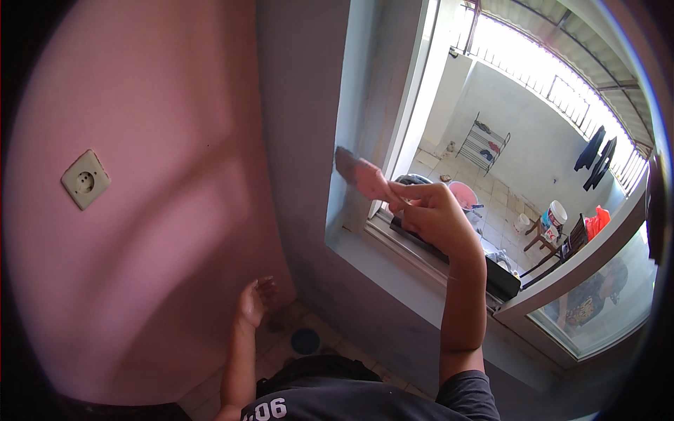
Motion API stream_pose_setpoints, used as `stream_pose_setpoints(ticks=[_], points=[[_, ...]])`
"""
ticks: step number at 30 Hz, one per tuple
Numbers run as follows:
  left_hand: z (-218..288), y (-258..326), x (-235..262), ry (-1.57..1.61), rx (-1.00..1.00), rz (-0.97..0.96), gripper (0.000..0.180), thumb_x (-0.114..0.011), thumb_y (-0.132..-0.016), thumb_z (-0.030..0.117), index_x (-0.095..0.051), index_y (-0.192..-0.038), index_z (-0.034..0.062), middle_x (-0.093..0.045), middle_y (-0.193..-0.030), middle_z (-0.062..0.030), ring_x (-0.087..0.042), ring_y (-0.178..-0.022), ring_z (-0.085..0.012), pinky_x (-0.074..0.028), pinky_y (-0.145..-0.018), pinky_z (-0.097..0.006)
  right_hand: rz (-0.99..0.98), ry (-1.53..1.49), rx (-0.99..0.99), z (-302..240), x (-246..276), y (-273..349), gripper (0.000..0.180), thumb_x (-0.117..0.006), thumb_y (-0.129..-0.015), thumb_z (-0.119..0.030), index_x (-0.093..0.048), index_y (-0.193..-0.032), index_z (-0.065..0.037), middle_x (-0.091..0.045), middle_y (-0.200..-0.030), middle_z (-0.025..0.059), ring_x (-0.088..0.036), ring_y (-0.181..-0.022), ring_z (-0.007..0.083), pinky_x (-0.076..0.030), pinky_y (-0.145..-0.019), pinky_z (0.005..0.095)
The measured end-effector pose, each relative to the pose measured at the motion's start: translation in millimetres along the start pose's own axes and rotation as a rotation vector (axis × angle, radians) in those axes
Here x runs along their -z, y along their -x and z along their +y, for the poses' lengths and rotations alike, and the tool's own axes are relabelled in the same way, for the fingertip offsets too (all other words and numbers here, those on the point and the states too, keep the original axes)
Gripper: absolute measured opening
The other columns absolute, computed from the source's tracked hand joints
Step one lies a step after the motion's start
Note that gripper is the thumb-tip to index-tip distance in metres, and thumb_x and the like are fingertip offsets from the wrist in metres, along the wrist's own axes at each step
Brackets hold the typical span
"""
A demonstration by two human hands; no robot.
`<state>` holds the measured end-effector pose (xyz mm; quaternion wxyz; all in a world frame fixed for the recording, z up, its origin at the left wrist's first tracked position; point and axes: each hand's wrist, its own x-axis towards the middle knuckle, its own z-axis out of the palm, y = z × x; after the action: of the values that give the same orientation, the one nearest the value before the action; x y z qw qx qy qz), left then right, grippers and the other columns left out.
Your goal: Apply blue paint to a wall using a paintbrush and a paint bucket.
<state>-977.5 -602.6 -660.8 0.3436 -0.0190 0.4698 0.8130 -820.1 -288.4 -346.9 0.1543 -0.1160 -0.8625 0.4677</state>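
Note:
In my raised right hand (430, 209) is a paintbrush (371, 180), its handle pinched between thumb and fingers. Pink paint covers the brush's body, while its bristles look dark grey. The bristle end points up and left, against or very close to the blue-grey window recess (342, 203); contact is hard to judge. Lower down, my left hand (257, 302) hangs in front of the pink wall (161, 231), fingers loosely curled and apart, with nothing in it.
A white socket (86, 180) sits on the pink wall. On the floor stands a dark round container (305, 341). The window frame (414, 91) is open; outside are a shoe rack (484, 144), a pink basin (462, 194), a white bucket (556, 212) and hanging clothes (595, 156).

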Motion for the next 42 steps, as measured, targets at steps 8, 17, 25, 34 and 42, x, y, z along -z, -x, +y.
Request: stream_pose_setpoints(ticks=[8, 17, 25, 34, 42], points=[[3, 0, 9, 0.012, -0.011, 0.017, 0.041, -0.049, -0.092, 0.04, -0.061, -0.117, 0.0097, -0.063, -0.108, -0.0046, -0.061, -0.098, -0.0225, -0.046, -0.081, -0.037, -0.016, -0.005, 0.008, -2, -6, -7, 0.036, -0.067, -0.087, -0.005, -0.064, -0.123, -0.006, -0.059, -0.069, -0.0019, -0.045, -0.055, 0.0021, -0.035, -0.048, 0.0187], [9, -1, 2, 0.024, -0.016, 0.003, 0.039, -0.049, -0.093, 0.039, -0.061, -0.116, 0.0097, -0.063, -0.109, -0.005, -0.061, -0.098, -0.0218, -0.045, -0.082, -0.037, -0.278, -0.018, -0.041, 8, -5, 4, 0.042, -0.055, -0.081, 0.002, -0.065, -0.121, -0.006, -0.06, -0.066, -0.0014, -0.047, -0.051, 0.0019, -0.035, -0.047, 0.0176], [6, 0, 10, 0.03, -0.005, 0.012, 0.039, -0.049, -0.092, 0.04, -0.061, -0.116, 0.0108, -0.063, -0.108, -0.0042, -0.06, -0.097, -0.0213, -0.045, -0.08, -0.036, 0.124, -0.143, -0.056, 2, 7, -7, 0.038, -0.065, -0.084, -0.007, -0.064, -0.122, -0.005, -0.054, -0.064, -0.0028, -0.043, -0.049, 0.0016, -0.031, -0.043, 0.0159], [8, 2, 10, 0.036, -0.029, 0.003, 0.04, -0.049, -0.093, 0.039, -0.062, -0.115, 0.0084, -0.065, -0.107, -0.0055, -0.062, -0.097, -0.0233, -0.048, -0.081, -0.038, -0.156, -0.027, -0.077, 8, 9, 2, 0.035, -0.06, -0.086, -0.006, -0.066, -0.121, -0.008, -0.055, -0.062, -0.0035, -0.042, -0.048, 0.0009, -0.031, -0.045, 0.0151], [16, 6, 4, 0.037, -0.021, 0.014, 0.039, -0.049, -0.093, 0.038, -0.062, -0.115, 0.0081, -0.065, -0.106, -0.0051, -0.062, -0.097, -0.0228, -0.048, -0.082, -0.038, 0.161, -0.163, 0.005, -20, 18, -8, 0.036, -0.063, -0.088, -0.016, -0.063, -0.124, -0.009, -0.06, -0.069, -0.0004, -0.051, -0.062, 0.0054, -0.043, -0.058, 0.0233]])
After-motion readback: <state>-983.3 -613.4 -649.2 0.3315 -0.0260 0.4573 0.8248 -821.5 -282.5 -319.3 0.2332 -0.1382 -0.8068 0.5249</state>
